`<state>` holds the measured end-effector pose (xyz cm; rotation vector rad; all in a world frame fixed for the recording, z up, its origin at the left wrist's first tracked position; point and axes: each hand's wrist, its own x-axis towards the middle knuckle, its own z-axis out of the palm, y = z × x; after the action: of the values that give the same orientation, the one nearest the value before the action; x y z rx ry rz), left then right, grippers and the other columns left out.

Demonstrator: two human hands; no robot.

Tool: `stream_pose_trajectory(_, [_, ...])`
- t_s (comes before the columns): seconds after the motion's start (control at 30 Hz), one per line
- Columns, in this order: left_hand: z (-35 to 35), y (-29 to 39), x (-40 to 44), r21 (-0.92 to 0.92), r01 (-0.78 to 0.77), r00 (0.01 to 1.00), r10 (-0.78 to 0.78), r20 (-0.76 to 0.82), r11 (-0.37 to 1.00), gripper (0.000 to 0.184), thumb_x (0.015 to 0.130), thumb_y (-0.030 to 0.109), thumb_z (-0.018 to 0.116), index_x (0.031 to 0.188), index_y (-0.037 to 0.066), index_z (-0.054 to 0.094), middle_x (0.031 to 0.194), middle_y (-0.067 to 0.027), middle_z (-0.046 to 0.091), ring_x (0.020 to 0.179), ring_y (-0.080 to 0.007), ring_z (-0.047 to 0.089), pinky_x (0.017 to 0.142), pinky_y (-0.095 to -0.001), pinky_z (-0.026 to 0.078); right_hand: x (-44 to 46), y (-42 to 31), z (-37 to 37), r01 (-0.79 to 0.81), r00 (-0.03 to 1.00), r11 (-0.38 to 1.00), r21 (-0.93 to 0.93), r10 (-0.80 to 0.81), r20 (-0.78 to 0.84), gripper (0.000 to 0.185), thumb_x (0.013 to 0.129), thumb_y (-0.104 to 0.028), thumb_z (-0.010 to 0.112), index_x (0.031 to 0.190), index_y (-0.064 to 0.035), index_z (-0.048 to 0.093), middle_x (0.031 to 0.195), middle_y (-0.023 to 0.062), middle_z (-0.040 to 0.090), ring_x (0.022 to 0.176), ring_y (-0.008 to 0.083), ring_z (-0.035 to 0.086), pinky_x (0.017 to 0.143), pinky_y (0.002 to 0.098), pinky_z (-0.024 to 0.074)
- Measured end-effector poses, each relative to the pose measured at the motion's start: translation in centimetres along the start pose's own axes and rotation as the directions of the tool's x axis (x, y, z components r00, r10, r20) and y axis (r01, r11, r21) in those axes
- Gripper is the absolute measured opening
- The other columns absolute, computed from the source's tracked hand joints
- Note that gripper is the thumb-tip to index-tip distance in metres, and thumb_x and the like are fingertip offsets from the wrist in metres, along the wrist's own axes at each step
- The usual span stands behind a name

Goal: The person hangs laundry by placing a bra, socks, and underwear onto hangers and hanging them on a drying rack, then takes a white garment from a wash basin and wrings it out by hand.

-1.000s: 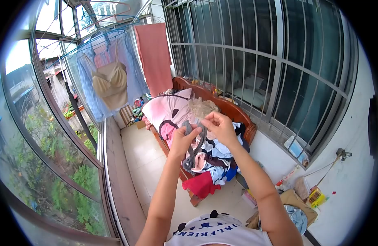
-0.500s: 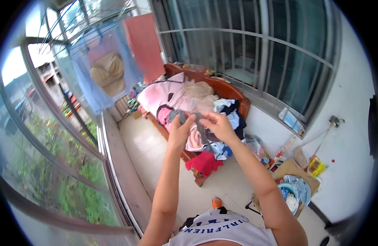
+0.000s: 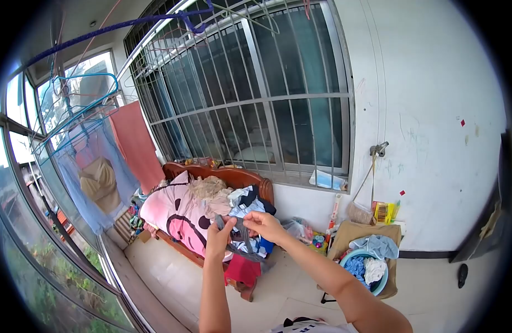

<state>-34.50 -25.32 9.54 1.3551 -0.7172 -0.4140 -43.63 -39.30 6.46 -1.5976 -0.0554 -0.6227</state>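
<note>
Out in front of me, a grey piece of clothing (image 3: 238, 229) is stretched between my two hands. My left hand (image 3: 217, 237) pinches one side of it between thumb and fingers. The other side is gripped by the fingertips of my right hand (image 3: 265, 226). What kind of garment it is, I cannot make out. Behind and below it, a wooden bench (image 3: 246, 177) carries a pink plush item with a dark-lined pattern (image 3: 168, 206), a beige cloth (image 3: 207, 188) and mixed clothes (image 3: 242, 198). A red cloth (image 3: 242, 271) hangs over its front end.
At right, a light blue basin (image 3: 384, 282) of clothes rests on a brown-covered seat (image 3: 340, 236). Blue hangers (image 3: 89, 75) and a purple bar (image 3: 128, 23) hang overhead. Laundry (image 3: 104, 186) hangs by the left windows. A barred window (image 3: 256, 100) lies behind the bench.
My view has swung up and to the right, bringing overhead hangers and more white wall into sight. Both hands still hold the grey clothing, which now hangs between them.
</note>
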Motion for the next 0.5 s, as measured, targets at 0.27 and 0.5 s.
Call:
stream_pose_trajectory(0.27, [5.7, 4.0, 0.6, 0.162, -0.133, 0.991, 0.134, 0.007, 0.978, 0.017, 0.078, 0.017, 0.066, 0.082, 0.005, 0.055, 0.057, 0.0048, 0.046, 0.044, -0.0034, 0.039, 0.038, -0.019, 0.029, -1.1, -2.7, -4.7, 0.177, 0.974, 0.957, -0.229, -0.203, -0.097, 0.015, 0.087, -0.018, 0.052, 0.084, -0.003, 0.053, 0.071, 0.0013, 0.055, 0.07, 0.0096, 0.055, 0.063, 0.0254, 0.0439])
stream_pose_trajectory(0.5, [11.7, 5.7, 1.9, 0.194, -0.218, 0.976, 0.21, 0.061, 0.956, 0.014, 0.082, 0.016, 0.06, 0.094, 0.009, 0.062, 0.059, 0.0078, 0.045, 0.045, -0.001, 0.036, 0.04, -0.0164, 0.027, -2.4, -10.3, -11.6, 0.025, 0.986, 0.991, -0.129, -0.046, -0.161, 0.017, 0.089, -0.024, 0.049, 0.087, -0.0072, 0.053, 0.071, -0.0035, 0.051, 0.068, 0.0048, 0.049, 0.057, 0.02, 0.0401])
